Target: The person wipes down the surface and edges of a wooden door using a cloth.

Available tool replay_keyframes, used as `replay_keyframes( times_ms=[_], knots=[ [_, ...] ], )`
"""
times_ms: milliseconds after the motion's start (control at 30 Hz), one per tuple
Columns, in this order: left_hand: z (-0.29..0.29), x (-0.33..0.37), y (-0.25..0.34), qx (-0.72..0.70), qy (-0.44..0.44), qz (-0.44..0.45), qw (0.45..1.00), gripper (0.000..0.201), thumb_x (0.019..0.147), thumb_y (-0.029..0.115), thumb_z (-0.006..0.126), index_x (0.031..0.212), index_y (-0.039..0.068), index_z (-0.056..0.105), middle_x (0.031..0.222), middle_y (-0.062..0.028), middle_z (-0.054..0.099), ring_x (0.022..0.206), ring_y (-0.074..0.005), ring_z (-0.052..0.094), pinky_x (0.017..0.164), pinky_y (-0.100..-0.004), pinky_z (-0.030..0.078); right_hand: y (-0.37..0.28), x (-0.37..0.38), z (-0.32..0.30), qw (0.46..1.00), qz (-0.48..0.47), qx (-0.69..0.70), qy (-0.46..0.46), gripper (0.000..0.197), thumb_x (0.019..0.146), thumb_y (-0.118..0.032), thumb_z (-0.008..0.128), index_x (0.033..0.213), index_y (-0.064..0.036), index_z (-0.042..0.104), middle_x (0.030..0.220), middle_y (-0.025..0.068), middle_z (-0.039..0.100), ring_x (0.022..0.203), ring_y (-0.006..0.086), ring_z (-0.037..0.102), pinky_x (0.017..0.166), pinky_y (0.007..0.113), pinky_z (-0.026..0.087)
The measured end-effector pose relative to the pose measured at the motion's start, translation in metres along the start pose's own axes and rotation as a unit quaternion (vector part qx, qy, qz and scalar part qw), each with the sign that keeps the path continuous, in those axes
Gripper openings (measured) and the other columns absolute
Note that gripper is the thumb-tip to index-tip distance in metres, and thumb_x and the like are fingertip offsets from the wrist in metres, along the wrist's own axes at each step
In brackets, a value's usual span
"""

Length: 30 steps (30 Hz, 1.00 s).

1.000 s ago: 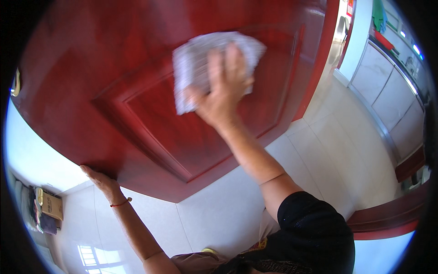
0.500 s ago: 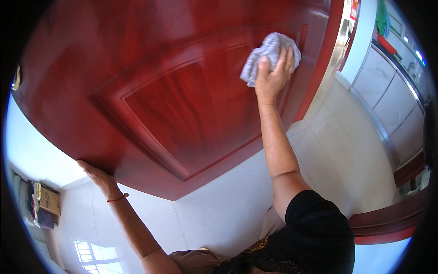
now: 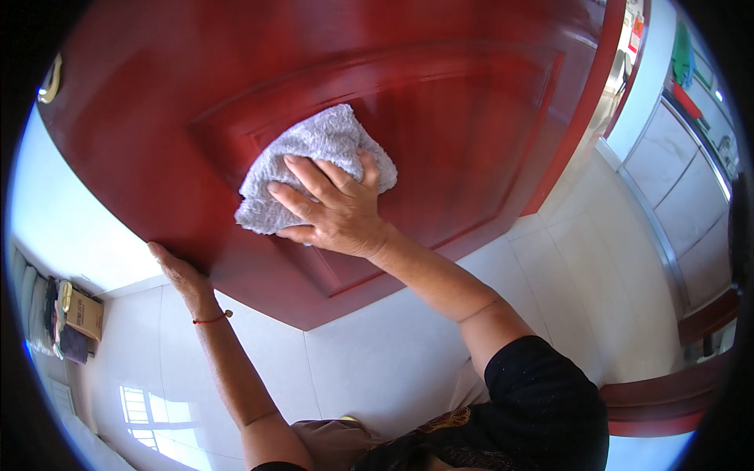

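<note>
The cloth (image 3: 318, 135) is pressed against the door (image 3: 455, 141) by the right hand (image 3: 339, 208), whose fingers are spread apart across it rather than clamped. The door's lower left edge is touched by the left hand (image 3: 186, 279); how far its fingers are wrapped behind the door cannot be told.

The door could be swung by an uneven push if the left hand's support were lost, and that hand could be pinched at the door's edge. The cloth could be slid from under the spread fingers should a loose corner be caught on the door's raised border.

Left of the door, a cardboard box (image 3: 85, 315) is seen; its contents are not shown. Right of the door, the insides of the cabinets (image 3: 689, 200) are hidden. Above them a red item (image 3: 686, 101) is seen; whether it is a container cannot be told.
</note>
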State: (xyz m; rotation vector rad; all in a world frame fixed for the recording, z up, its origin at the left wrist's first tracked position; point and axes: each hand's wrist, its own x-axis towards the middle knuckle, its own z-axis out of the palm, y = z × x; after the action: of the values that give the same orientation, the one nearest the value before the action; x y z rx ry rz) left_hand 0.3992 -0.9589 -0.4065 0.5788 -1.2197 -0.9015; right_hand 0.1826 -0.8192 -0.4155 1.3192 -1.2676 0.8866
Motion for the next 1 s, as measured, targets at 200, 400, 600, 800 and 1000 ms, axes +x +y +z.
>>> replay_keyframes(
  times_ms=[200, 400, 600, 800, 1000],
  knots=[
    [0.000, -0.001, -0.002, 0.016, 0.016, -0.002, 1.000, 0.070, 0.091, 0.055, 0.031, 0.132, -0.002, 0.033, 0.132, -0.0144, 0.039, 0.120, -0.0249, 0.037, 0.101, -0.0347, 0.030, 0.089, 0.001, -0.031, 0.988, 0.070, -0.122, 0.067, 0.063, 0.081, -0.060, 0.047, 0.118, -0.0100, 0.052, 0.130, 0.0185, 0.041, 0.119, 0.0349, 0.039, 0.095, 0.050, 0.028],
    [0.003, -0.007, 0.011, 0.051, 0.037, -0.023, 0.998, 0.075, 0.090, 0.059, 0.032, 0.128, -0.006, 0.037, 0.128, -0.0168, 0.043, 0.116, -0.0256, 0.040, 0.099, -0.0339, 0.031, 0.134, 0.021, -0.044, 0.935, 0.294, -0.075, 0.182, 0.068, 0.082, -0.053, 0.049, 0.128, -0.0032, 0.042, 0.137, 0.0236, 0.031, 0.127, 0.0409, 0.028, 0.099, 0.055, 0.026],
    [0.004, -0.004, -0.002, -0.001, -0.003, -0.035, 0.999, 0.068, 0.093, 0.051, 0.031, 0.135, -0.002, 0.029, 0.136, -0.0129, 0.036, 0.124, -0.0243, 0.033, 0.104, -0.0341, 0.025, 0.034, 0.035, -0.014, 0.989, 0.129, -0.008, 0.069, 0.068, 0.070, -0.046, 0.064, 0.129, -0.0178, 0.045, 0.137, 0.0140, 0.037, 0.125, 0.0345, 0.033, 0.088, 0.058, 0.024],
    [-0.002, -0.003, -0.002, 0.017, 0.002, 0.004, 1.000, 0.066, 0.094, 0.051, 0.026, 0.133, -0.003, 0.030, 0.134, -0.0164, 0.037, 0.120, -0.0272, 0.038, 0.102, -0.0368, 0.031, -0.038, 0.019, 0.011, 0.991, 0.031, 0.114, 0.069, 0.040, 0.064, -0.037, 0.071, 0.101, -0.0272, 0.062, 0.127, -0.0054, 0.047, 0.114, 0.0109, 0.040, 0.100, 0.057, 0.016],
    [0.005, -0.003, -0.005, 0.068, 0.022, 0.020, 0.997, 0.070, 0.092, 0.054, 0.023, 0.136, -0.001, 0.027, 0.136, -0.0179, 0.033, 0.121, -0.0300, 0.036, 0.102, -0.0388, 0.031, 0.023, -0.012, -0.004, 0.997, 0.055, -0.015, 0.049, 0.047, 0.081, -0.061, 0.043, 0.114, -0.0292, 0.056, 0.127, 0.0042, 0.045, 0.110, 0.0214, 0.043, 0.105, 0.059, 0.003]
  ],
)
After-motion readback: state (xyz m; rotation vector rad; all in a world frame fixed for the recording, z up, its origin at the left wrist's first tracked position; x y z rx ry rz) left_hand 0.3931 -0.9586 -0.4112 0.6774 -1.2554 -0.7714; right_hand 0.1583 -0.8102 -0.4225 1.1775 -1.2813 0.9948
